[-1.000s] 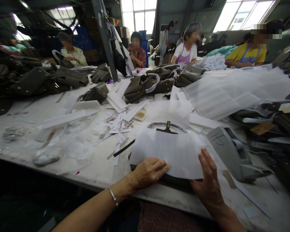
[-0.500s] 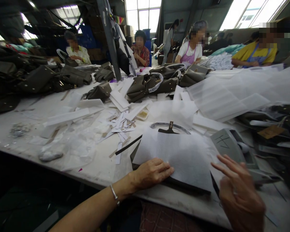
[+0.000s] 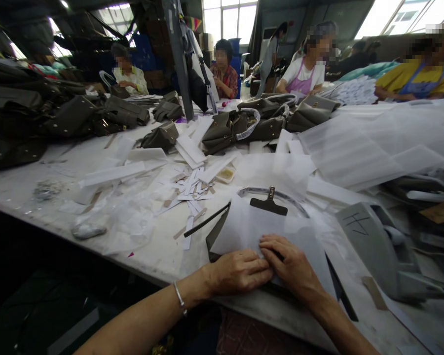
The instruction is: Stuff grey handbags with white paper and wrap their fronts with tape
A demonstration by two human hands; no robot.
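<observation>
A dark olive handbag (image 3: 217, 235) lies on the worktable in front of me, a thin white foam sheet (image 3: 240, 224) wrapped over its body. Its clear-wrapped handle (image 3: 298, 201) and a dark flap with a metal clasp (image 3: 269, 204) stick out beyond the sheet. My left hand (image 3: 240, 270) is closed on the sheet near the bag's close edge, fingers together. Touching its fingertips, my right hand (image 3: 290, 266) presses bent fingers onto the same spot; what they pinch, if anything, is hidden. A dark strap (image 3: 207, 220) juts out to the left.
A grey tape dispenser (image 3: 368, 246) stands at the right. Paper strips (image 3: 192, 185), crumpled plastic (image 3: 126, 217) and a small tray (image 3: 225, 174) lie on the worktable (image 3: 159, 261). Handbags (image 3: 222, 130) and foam sheets (image 3: 373, 138) are piled beyond. Several people sit across the table.
My right hand has come left from near the dispenser to the sheet, beside my left hand. More of the flap shows above the sheet. The whole view has shifted slightly.
</observation>
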